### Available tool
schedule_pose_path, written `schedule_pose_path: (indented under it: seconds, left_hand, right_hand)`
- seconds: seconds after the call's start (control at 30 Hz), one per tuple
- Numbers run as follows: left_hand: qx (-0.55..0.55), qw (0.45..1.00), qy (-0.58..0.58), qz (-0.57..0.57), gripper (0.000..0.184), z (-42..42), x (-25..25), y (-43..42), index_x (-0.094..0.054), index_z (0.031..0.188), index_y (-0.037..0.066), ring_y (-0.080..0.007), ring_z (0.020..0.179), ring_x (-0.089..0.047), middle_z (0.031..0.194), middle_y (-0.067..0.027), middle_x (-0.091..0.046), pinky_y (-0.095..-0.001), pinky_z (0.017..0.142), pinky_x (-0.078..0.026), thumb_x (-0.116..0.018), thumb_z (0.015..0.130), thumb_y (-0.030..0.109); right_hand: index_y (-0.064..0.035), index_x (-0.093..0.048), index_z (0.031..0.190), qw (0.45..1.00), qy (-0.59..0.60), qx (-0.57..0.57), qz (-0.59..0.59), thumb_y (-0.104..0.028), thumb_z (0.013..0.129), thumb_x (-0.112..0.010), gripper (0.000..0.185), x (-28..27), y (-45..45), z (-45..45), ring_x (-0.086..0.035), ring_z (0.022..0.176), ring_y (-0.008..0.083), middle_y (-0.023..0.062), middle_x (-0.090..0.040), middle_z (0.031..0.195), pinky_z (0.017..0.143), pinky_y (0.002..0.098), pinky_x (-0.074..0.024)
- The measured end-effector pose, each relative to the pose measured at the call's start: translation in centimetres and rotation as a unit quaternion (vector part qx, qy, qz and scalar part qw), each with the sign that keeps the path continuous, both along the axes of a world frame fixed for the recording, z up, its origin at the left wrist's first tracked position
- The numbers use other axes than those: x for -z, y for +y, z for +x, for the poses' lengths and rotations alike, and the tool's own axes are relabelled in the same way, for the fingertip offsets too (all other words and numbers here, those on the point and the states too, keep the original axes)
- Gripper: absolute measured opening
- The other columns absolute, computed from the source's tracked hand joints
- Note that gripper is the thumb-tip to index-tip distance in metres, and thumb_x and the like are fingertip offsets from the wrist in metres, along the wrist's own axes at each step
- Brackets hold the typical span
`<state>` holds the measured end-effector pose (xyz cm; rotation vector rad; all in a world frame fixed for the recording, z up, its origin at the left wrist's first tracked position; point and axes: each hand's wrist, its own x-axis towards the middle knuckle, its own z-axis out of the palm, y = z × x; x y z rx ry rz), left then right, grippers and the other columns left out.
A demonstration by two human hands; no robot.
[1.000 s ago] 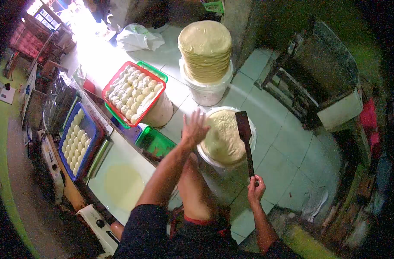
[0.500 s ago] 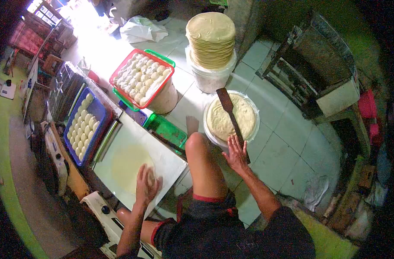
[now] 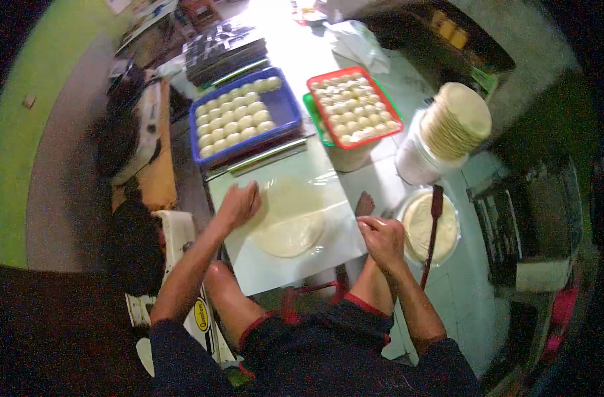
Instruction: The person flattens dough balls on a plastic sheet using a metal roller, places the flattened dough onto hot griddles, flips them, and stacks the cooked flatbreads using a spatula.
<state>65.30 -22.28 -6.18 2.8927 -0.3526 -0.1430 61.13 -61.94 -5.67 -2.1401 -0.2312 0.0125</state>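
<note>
My left hand (image 3: 239, 204) is closed at the left side of the white work board (image 3: 249, 274), beside a thin, pale round sheet of dough (image 3: 290, 235). My right hand (image 3: 383, 238) is also closed, with thumb and fingers pinched together at the board's right edge. Whatever either hand holds is too fine or hidden to make out. Glossy streaks lie across the dough and the board. Right of my right hand, a dark flat paddle (image 3: 435, 212) rests across a round stack of dough sheets (image 3: 418, 228) on a tub.
Behind the board is a blue tray (image 3: 292, 109) of dough balls. A red tray (image 3: 400, 124) of dough balls stands to its right, over a green one. A tall stack of flat dough rounds (image 3: 457, 122) tops a white bucket (image 3: 414, 155). Metal equipment (image 3: 527, 218) stands far right.
My view has turned toward the board. My right hand has left the paddle and come to the board's right edge. My left hand has gone from spread to closed at the dough's left side.
</note>
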Motion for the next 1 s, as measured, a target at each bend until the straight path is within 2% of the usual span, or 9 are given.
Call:
schedule_pose_path:
  seconds: [0.13,0.2,0.3,0.47,0.6,0.7,0.8,0.93,1.0]
  left_hand:
    - [-0.075,0.979,-0.169,0.088,0.025,9.1,-8.6,3.1,-0.056,0.117,0.006,-0.0369,0.092,-0.067,0.097,-0.0177,-0.067,-0.0650,0.103,-0.036,-0.054,0.095,0.018]
    - [-0.074,0.913,-0.390,0.097,0.028,11.4,-11.3,4.4,-0.057,0.120,0.007,-0.0351,0.103,-0.065,0.108,-0.0134,-0.066,-0.0694,0.107,-0.030,-0.058,0.094,0.018]
    - [-0.077,0.879,-0.470,0.026,0.032,10.5,-15.0,3.2,-0.057,0.119,0.007,-0.0352,0.109,-0.062,0.112,-0.0145,-0.065,-0.0630,0.106,-0.035,-0.065,0.089,0.015]
    - [-0.109,0.959,-0.177,-0.193,0.030,1.1,-6.4,0.7,-0.060,0.113,0.003,-0.0373,0.106,-0.065,0.113,-0.0194,-0.066,-0.0437,0.094,-0.052,-0.071,0.086,0.011]
    - [-0.192,0.949,-0.082,-0.237,0.041,-2.7,4.1,0.5,-0.058,0.122,0.002,-0.0427,0.123,-0.054,0.128,-0.0218,-0.059,-0.0476,0.106,-0.042,-0.072,0.086,0.014]
    - [-0.238,0.950,-0.143,-0.143,0.040,-2.2,8.1,1.2,-0.063,0.120,0.007,-0.0457,0.128,-0.049,0.135,-0.0183,-0.056,-0.0531,0.110,-0.036,-0.075,0.082,0.014]
    - [-0.146,0.965,-0.124,-0.181,0.033,-2.3,9.5,3.0,-0.068,0.114,0.009,-0.0456,0.135,-0.042,0.138,-0.0163,-0.055,-0.0573,0.112,-0.032,-0.075,0.083,0.017]
    - [-0.070,0.972,-0.090,-0.207,0.022,-3.3,10.4,2.4,-0.068,0.101,0.010,-0.0407,0.140,-0.040,0.144,-0.0127,-0.053,-0.0576,0.115,-0.030,-0.075,0.081,0.014]
    - [-0.077,0.946,-0.052,-0.311,0.021,-4.8,13.5,1.1,-0.058,0.112,0.010,-0.0360,0.127,-0.055,0.121,-0.0158,-0.067,-0.0497,0.109,-0.037,-0.065,0.094,0.015]
  right_hand:
    - [-0.0018,-0.072,0.096,0.993,-0.022,-0.109,-0.030,-0.018,0.091,-0.061,0.020,4.9,9.6,8.3,-0.066,0.092,0.0367,0.0189,-0.070,0.093,0.083,0.0438,-0.0515]
    - [-0.0032,-0.073,0.098,0.988,-0.069,-0.134,-0.030,-0.017,0.090,-0.060,0.021,7.6,14.2,12.2,-0.064,0.094,0.0371,0.0195,-0.068,0.093,0.085,0.0457,-0.0497]
    - [-0.0029,-0.074,0.089,0.964,-0.140,-0.217,-0.064,-0.016,0.087,-0.064,0.017,9.0,20.0,15.2,-0.063,0.096,0.0350,0.0182,-0.069,0.092,0.089,0.0450,-0.0491]
    - [-0.0086,-0.074,0.073,0.913,-0.183,-0.348,-0.111,-0.013,0.083,-0.066,0.014,11.5,25.2,16.5,-0.062,0.091,0.0327,0.0142,-0.066,0.088,0.087,0.0438,-0.0503]
    - [-0.0084,-0.069,0.101,0.863,-0.336,-0.369,-0.074,-0.013,0.083,-0.065,0.020,12.1,24.7,16.7,-0.063,0.094,0.0348,0.0135,-0.067,0.092,0.084,0.0423,-0.0517]
    - [-0.0081,-0.061,0.112,0.823,-0.241,-0.514,0.016,-0.021,0.080,-0.071,0.035,15.7,23.4,18.2,-0.062,0.098,0.0382,0.0166,-0.066,0.095,0.088,0.0455,-0.0504]
    - [-0.0066,-0.059,0.116,0.821,0.033,-0.557,-0.120,-0.031,0.082,-0.074,0.044,9.3,22.9,20.3,-0.063,0.100,0.0401,0.0198,-0.067,0.099,0.090,0.0476,-0.0500]
    - [-0.0042,-0.059,0.120,0.630,0.101,-0.710,-0.299,-0.039,0.081,-0.077,0.055,7.5,23.2,25.0,-0.063,0.105,0.0381,0.0228,-0.067,0.104,0.089,0.0452,-0.0507]
    - [-0.0036,-0.052,0.132,0.617,0.192,-0.746,-0.159,-0.038,0.083,-0.079,0.066,6.8,23.1,25.6,-0.059,0.116,0.0284,0.0164,-0.064,0.120,0.096,0.0401,-0.0477]
